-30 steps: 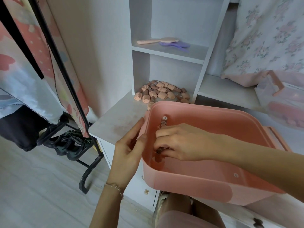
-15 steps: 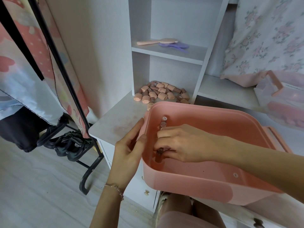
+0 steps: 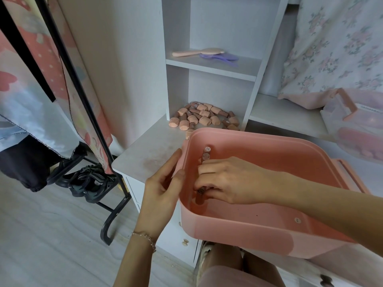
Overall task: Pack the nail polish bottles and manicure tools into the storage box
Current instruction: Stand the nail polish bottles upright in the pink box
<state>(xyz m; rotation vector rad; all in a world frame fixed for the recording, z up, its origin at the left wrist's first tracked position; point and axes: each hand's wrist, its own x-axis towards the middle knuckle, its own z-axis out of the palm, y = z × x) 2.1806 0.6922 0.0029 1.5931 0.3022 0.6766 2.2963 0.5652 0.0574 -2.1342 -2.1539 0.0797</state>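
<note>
Pink storage box (image 3: 244, 230) sits open at the front edge of a white desktop (image 3: 145, 154), front wall overhanging the edge above the person's lap. Its long axis runs left-right, slightly skewed, right end further back.

Right hand (image 3: 228, 181) is inside the box at the left wall, fingers curled, pinching a brown nail polish bottle (image 3: 200, 192). That bottle stands roughly upright, cap up, near the front-left corner of the box floor. Two more bottles (image 3: 206, 154) stand in a row behind it along the left wall, caps toward the camera.

Left hand (image 3: 163, 187) is outside the box; thumb and fingers mostly straight, resting on the left wall near the rim.

Pile of loose bottles (image 3: 205, 118) lies at the back of the desktop, in the lower shelf bay, mostly on their sides, pointing all ways. A few reach the box's back-left corner.

Upper shelf: pink hairbrush (image 3: 199, 52), handle left, and a purple comb (image 3: 219, 57) just beside it.

Right: translucent lid with a pink handle (image 3: 358, 129), floral fabric (image 3: 335, 44) behind. Left: black clothes rack (image 3: 83, 104) with hanging fabric, dark shoes (image 3: 89, 181) on its base, pale wood-look floor (image 3: 41, 235).
</note>
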